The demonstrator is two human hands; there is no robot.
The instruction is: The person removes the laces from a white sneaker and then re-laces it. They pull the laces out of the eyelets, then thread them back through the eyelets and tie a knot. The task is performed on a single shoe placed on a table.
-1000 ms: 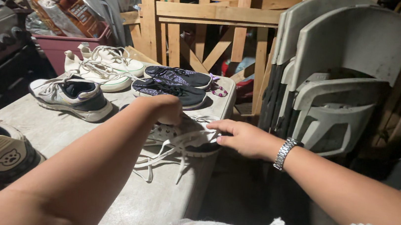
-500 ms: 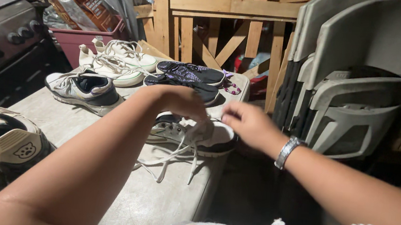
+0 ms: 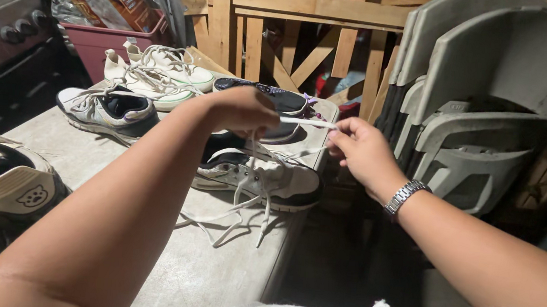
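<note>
A white shoelace (image 3: 304,121) is pinched taut between the left hand (image 3: 244,110) and the right hand (image 3: 362,149), above the grey sneaker (image 3: 261,176) lying at the right edge of the table (image 3: 144,228). The lace seems thin, soft and light, and is probably best gripped near its ends; the sneaker looks light and flexible, so it may be lifted by a strong pull.

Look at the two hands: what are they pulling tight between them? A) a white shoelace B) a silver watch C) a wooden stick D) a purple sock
A: a white shoelace runs taut between the left hand and the right hand, above the grey sneaker on the table.
</note>
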